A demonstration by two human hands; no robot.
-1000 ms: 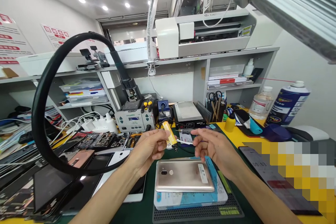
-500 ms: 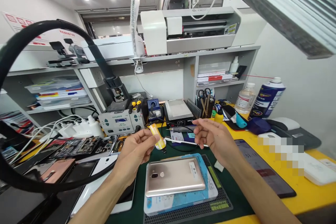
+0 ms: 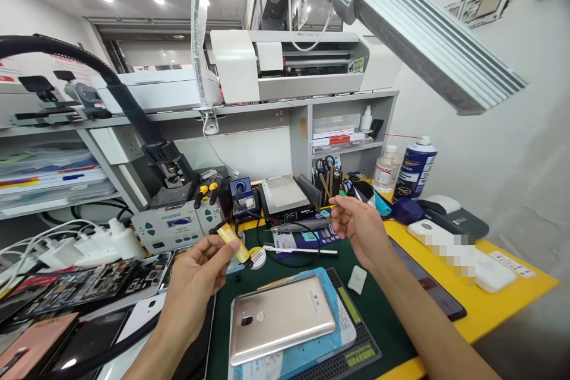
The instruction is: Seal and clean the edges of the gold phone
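Observation:
My left hand (image 3: 202, 270) pinches a small yellow-and-white piece (image 3: 234, 242) with a dark end between thumb and fingers; its exact kind is unclear. My right hand (image 3: 358, 228) hovers over the right of the mat, fingers loosely bent and apart, with nothing visible in them. Below and between both hands a gold phone (image 3: 285, 322) lies back up on a blue-and-white box (image 3: 342, 323). That box rests on a dark perforated pad (image 3: 367, 341). A round white disc (image 3: 257, 257) lies close to the yellow piece, beside a white stick-like tool (image 3: 300, 250).
Phones and circuit boards (image 3: 98, 276) crowd the left. Behind stand a grey soldering station (image 3: 178, 225), a flat heating plate (image 3: 285, 195) and a scissors holder (image 3: 327, 181). A dark tablet (image 3: 427, 285) and spray can (image 3: 415, 167) are right. A lamp (image 3: 427, 29) hangs overhead.
The view has swung to the right. My left hand still holds the yellow piece, now tilted more sideways. A bright white patch on the phone's back no longer shows.

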